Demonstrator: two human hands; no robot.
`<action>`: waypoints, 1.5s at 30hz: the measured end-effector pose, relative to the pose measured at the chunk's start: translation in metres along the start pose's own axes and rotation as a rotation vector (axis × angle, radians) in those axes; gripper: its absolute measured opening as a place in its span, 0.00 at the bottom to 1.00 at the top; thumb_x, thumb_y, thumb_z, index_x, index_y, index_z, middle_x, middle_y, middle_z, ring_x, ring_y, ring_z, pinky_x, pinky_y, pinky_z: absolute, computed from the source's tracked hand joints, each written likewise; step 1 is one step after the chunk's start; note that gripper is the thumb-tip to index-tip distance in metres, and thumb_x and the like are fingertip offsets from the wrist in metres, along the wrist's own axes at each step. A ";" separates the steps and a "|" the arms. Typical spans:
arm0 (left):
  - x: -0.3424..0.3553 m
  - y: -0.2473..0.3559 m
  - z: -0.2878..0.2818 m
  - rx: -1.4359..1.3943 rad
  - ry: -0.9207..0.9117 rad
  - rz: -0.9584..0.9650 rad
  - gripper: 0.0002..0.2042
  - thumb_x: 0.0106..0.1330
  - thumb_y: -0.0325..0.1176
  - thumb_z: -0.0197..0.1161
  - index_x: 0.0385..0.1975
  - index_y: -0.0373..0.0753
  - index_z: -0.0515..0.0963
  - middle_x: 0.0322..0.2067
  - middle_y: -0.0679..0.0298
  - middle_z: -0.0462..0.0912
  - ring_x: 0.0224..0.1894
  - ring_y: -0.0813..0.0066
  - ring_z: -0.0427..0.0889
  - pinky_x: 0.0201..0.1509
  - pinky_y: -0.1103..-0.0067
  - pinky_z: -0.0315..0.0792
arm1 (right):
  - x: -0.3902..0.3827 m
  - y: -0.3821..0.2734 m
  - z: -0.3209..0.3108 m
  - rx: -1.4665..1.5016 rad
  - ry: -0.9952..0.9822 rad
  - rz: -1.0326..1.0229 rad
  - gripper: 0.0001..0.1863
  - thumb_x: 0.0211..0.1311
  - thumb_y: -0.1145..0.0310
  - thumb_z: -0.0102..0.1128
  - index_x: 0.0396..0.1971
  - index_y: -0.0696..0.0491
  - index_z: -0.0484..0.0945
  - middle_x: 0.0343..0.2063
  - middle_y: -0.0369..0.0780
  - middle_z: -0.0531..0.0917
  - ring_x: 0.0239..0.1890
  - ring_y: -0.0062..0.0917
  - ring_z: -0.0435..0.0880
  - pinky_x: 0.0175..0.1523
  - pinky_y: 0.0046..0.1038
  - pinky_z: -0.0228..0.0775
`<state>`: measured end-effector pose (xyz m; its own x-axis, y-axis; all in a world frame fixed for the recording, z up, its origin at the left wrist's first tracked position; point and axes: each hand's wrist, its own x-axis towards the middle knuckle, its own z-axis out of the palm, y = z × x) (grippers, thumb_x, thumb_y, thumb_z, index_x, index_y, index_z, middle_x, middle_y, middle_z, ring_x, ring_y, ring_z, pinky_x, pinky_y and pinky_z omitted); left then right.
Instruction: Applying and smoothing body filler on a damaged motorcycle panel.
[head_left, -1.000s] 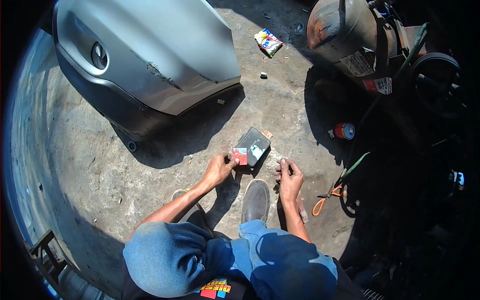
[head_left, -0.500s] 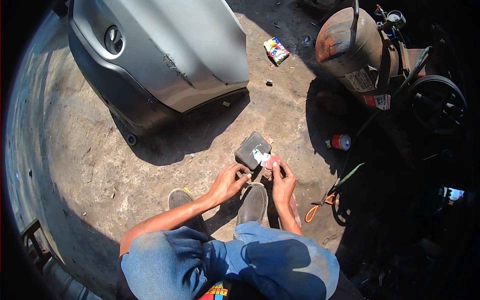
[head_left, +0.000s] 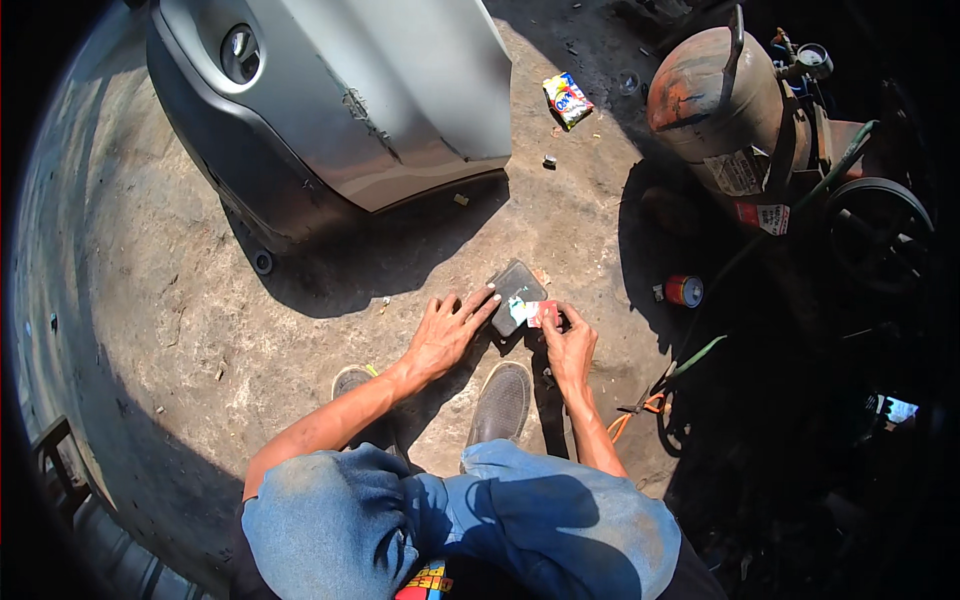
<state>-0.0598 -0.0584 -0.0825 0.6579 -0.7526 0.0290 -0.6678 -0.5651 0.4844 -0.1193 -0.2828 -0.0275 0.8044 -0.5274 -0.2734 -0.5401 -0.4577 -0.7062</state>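
On the ground in front of my shoes lies a dark rectangular case (head_left: 518,276) with a smear of white and teal paste (head_left: 517,312) on its top. My left hand (head_left: 447,331) reaches to the case's left edge, fingers spread and fingertips touching it. Pinched between the thumb and fingers of my right hand (head_left: 571,347) is a small flat red card (head_left: 544,314). White paste coats the card's left end, which meets the smear on the case. Part of the card is hidden behind my fingers.
A silver car bumper (head_left: 420,95) with a scraped patch stands ahead on the left. To the right are a rusty compressor tank (head_left: 715,95), a red can (head_left: 685,291) and a green hose (head_left: 698,356). A colourful packet (head_left: 568,101) lies beyond the case.
My left hand has moved forward and opened out onto the case's left edge. My right hand has shifted slightly, bringing the card lower over the paste. The whole view has shifted a little.
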 end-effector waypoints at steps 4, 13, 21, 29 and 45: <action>-0.004 0.000 0.001 -0.023 -0.034 -0.029 0.33 0.70 0.33 0.62 0.77 0.48 0.64 0.76 0.65 0.64 0.53 0.60 0.76 0.57 0.66 0.69 | -0.018 -0.005 0.015 -0.051 0.047 -0.016 0.14 0.70 0.67 0.64 0.43 0.64 0.84 0.26 0.50 0.87 0.26 0.33 0.88 0.34 0.35 0.78; 0.001 0.002 -0.005 -0.061 -0.038 -0.051 0.37 0.67 0.30 0.65 0.78 0.50 0.62 0.78 0.68 0.62 0.51 0.60 0.75 0.55 0.65 0.68 | 0.004 -0.018 0.008 -0.156 0.063 -0.316 0.14 0.68 0.71 0.65 0.49 0.62 0.86 0.40 0.53 0.87 0.41 0.46 0.88 0.45 0.39 0.79; 0.000 0.001 -0.004 -0.070 -0.045 -0.064 0.39 0.64 0.28 0.67 0.78 0.49 0.62 0.77 0.67 0.62 0.51 0.59 0.75 0.55 0.64 0.68 | 0.004 -0.026 0.010 -0.263 -0.137 -0.414 0.13 0.67 0.74 0.66 0.50 0.51 0.89 0.42 0.49 0.82 0.43 0.45 0.85 0.49 0.41 0.79; 0.005 0.003 -0.010 -0.111 -0.088 -0.079 0.41 0.60 0.25 0.67 0.78 0.49 0.63 0.77 0.67 0.62 0.52 0.57 0.76 0.57 0.62 0.68 | -0.006 -0.015 0.002 -0.271 -0.110 -0.444 0.22 0.61 0.82 0.67 0.54 0.47 0.88 0.43 0.44 0.80 0.41 0.39 0.85 0.47 0.37 0.78; 0.010 0.003 -0.016 -0.019 -0.126 -0.030 0.35 0.67 0.23 0.56 0.77 0.45 0.62 0.76 0.61 0.63 0.58 0.58 0.74 0.59 0.63 0.67 | 0.000 -0.032 0.002 -0.258 -0.050 -0.361 0.13 0.68 0.73 0.66 0.50 0.51 0.89 0.41 0.49 0.84 0.42 0.45 0.85 0.49 0.41 0.77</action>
<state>-0.0499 -0.0620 -0.0664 0.6276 -0.7728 -0.0947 -0.6415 -0.5821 0.4997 -0.1017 -0.2669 -0.0062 0.9602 -0.2690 -0.0753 -0.2618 -0.7731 -0.5777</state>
